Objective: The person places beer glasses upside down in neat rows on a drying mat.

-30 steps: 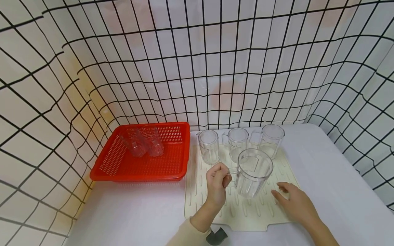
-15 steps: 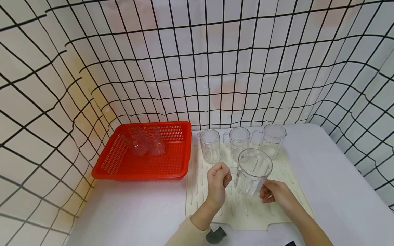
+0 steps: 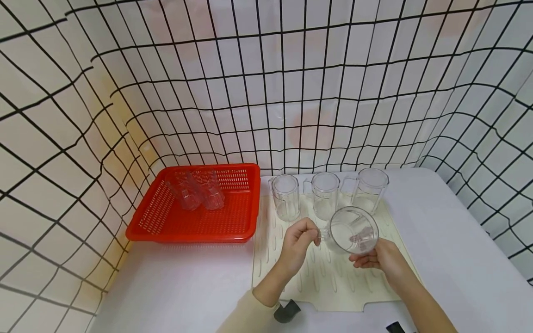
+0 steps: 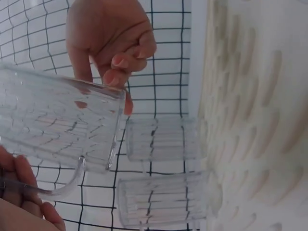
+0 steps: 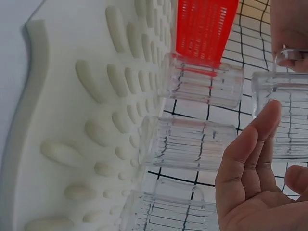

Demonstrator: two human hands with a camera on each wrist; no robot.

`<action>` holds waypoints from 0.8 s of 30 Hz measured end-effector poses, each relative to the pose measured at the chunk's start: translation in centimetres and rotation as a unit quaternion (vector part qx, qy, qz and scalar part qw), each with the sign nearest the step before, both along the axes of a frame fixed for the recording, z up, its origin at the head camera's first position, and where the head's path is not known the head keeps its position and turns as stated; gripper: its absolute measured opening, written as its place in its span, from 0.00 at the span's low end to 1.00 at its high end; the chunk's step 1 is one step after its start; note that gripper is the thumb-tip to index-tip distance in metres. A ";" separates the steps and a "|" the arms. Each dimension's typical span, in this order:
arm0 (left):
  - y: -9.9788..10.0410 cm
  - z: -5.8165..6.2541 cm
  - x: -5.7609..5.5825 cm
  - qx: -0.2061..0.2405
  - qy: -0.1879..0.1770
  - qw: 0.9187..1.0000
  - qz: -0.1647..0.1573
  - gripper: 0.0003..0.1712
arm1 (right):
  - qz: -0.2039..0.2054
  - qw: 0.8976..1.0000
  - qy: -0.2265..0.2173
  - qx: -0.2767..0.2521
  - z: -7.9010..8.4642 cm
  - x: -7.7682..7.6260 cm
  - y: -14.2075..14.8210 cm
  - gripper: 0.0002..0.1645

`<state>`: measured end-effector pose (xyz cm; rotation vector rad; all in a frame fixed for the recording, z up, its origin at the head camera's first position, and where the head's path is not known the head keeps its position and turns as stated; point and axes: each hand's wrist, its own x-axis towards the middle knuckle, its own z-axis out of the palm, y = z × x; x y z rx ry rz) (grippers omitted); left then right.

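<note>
A clear handled mug (image 3: 345,227) is held above the cream ridged mat (image 3: 329,293), tilted so its mouth faces the head camera. By its handle, my left hand (image 3: 297,243) grips it from the left. My right hand (image 3: 389,261) holds the mug's lower right side, thumb and fingers on the wall near the base. Some fingers show through the glass. In the right wrist view the long fingers (image 5: 255,159) reach across the mug's lower end (image 5: 269,91). Behind it on the mat stand three similar mugs: left (image 3: 286,201), middle (image 3: 325,199) and right (image 3: 369,189).
A red plastic basket (image 3: 254,208) sits left of the mat with two clear mugs (image 3: 212,196) leaning inside it. Black wire grid (image 3: 283,97) encloses the white table (image 3: 179,282) at the back and sides. Dark straps (image 3: 287,312) hang by the wrists.
My right hand has come in from the right and taken hold of the mug's lower side. The mug has shifted slightly right and tipped, its mouth turning toward the head camera.
</note>
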<state>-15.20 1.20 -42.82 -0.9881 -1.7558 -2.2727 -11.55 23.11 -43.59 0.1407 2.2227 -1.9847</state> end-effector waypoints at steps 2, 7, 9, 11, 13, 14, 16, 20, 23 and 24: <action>-0.2 0.0 -0.2 -0.025 0.039 0.999 0.005 0.08 | -0.005 1.000 0.016 -0.004 0.1 0.0 0.2 0.24; -0.7 -0.1 -0.6 -0.088 0.136 0.986 0.027 0.06 | 0.023 0.997 0.009 -0.069 0.3 0.1 0.5 0.23; -1.0 -0.1 -0.8 -0.115 0.166 0.979 0.030 0.06 | 0.049 0.993 0.003 -0.109 0.4 0.1 0.5 0.26; -1.2 -0.1 -0.9 -0.138 0.185 0.973 0.028 0.06 | 0.073 0.987 -0.003 -0.141 0.4 0.1 0.5 0.29; -1.4 -0.1 -0.9 -0.159 0.198 0.967 0.024 0.06 | 0.104 0.981 -0.001 -0.166 0.4 0.0 0.5 0.30; -1.5 -0.1 -0.9 -0.167 0.204 0.964 0.023 0.06 | 0.119 0.976 -0.002 -0.181 0.4 0.0 0.5 0.29; -1.7 -0.1 -0.8 -0.182 0.217 0.959 0.021 0.06 | 0.144 0.965 -0.007 -0.221 0.3 -0.1 0.5 0.26; -2.0 0.0 -0.9 -0.217 0.248 0.944 0.019 0.06 | 0.179 0.938 -0.023 -0.294 0.2 -0.2 0.6 0.21; -2.3 0.1 -1.0 -0.241 0.274 0.931 0.020 0.06 | 0.176 0.934 -0.035 -0.309 0.1 -0.2 0.6 0.20; -2.4 0.0 -1.1 -0.247 0.283 0.927 0.021 0.06 | 0.170 0.935 -0.037 -0.308 0.1 -0.1 0.6 0.20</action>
